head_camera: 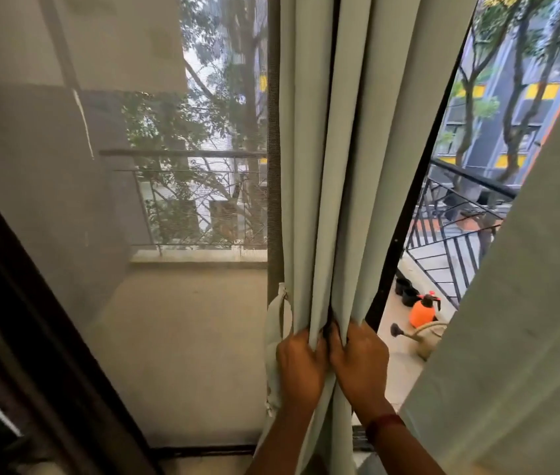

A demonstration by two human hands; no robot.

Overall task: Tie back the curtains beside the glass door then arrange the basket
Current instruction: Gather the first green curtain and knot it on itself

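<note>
A pale green curtain (326, 166) hangs gathered in folds down the middle of the view, in front of the glass door. My left hand (300, 366) and my right hand (360, 363) grip the bunched folds side by side, low on the cloth. A light fabric tie-back strap (278, 323) hangs at the curtain's left edge, just above my left hand. A second pale curtain panel (528, 303) fills the right side. No basket is in view.
A dark mesh screen door (117, 234) covers the left half, with a dark wooden frame (14, 337) at the lower left. Outside, the balcony has a metal railing (450, 255), an orange spray bottle (422, 311) and a watering can (422, 337).
</note>
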